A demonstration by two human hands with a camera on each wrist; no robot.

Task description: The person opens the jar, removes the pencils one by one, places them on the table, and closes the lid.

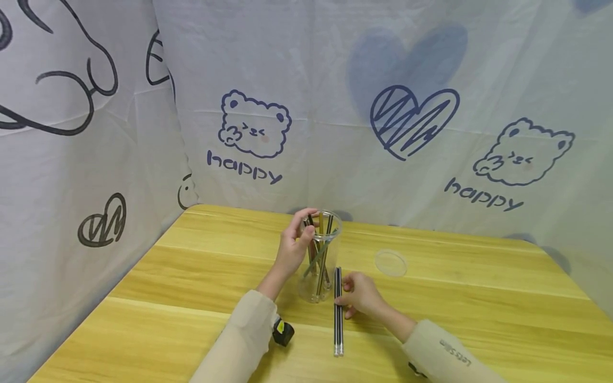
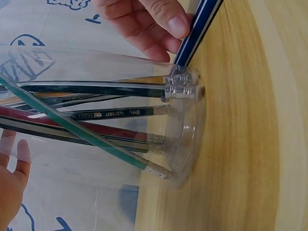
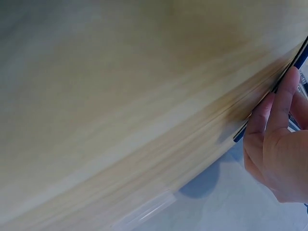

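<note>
Head view: the left hand [image 1: 293, 246] is gripping a clear cup [image 1: 305, 290] of leaning pencils [image 1: 323, 267] near its rim; just right and nearer, the right hand [image 1: 365, 296] is pinching dark striped pencils [image 1: 338, 324].

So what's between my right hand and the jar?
In the head view, the striped pencils that your right hand holds are between it and the jar.

The head view looks forward-down; closer wrist views share the right hand [image 3: 279, 144].
</note>
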